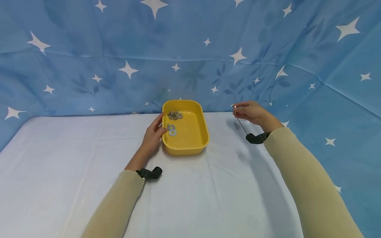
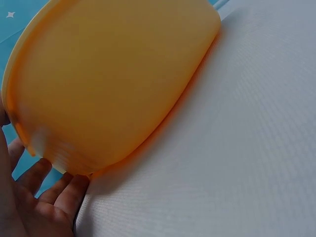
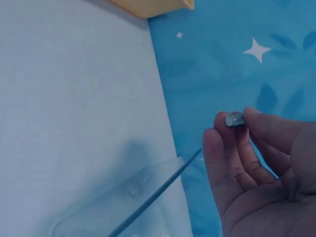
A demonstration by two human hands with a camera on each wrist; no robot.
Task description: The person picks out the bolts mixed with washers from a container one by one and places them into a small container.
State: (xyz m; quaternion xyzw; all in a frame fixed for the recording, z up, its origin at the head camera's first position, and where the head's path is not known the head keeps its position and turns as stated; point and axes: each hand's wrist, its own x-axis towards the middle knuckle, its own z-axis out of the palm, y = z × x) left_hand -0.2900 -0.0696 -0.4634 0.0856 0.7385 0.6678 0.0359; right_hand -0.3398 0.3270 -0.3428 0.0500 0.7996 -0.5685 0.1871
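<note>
**One bolt out of the tray, the rest not yet taken**

The right hand [image 1: 253,113] is raised over the table's far right edge, close to the starred blue backdrop [image 1: 190,59], and pinches a small threaded bolt [image 3: 235,120] between thumb and fingertips — a narrow, closed grip, clearest in the right wrist view. A thin dark line runs down from beside that hand; what it is cannot be told.

The left hand [image 1: 153,135] rests against the left wall of the yellow tray [image 1: 190,147], its fingers lying fairly straight along the outside, steadying it and closing on nothing. The tray stands on the white table [image 1: 74,172], near the middle of the far edge.

Inside the tray a small heap of bolts [image 1: 175,115] lies at the far left corner, with two flat washers [image 1: 171,130] just in front of it by the left wall.

Judged from this, the work looks early — one piece is in hand, and the heap and both washers lie in the tray.
</note>
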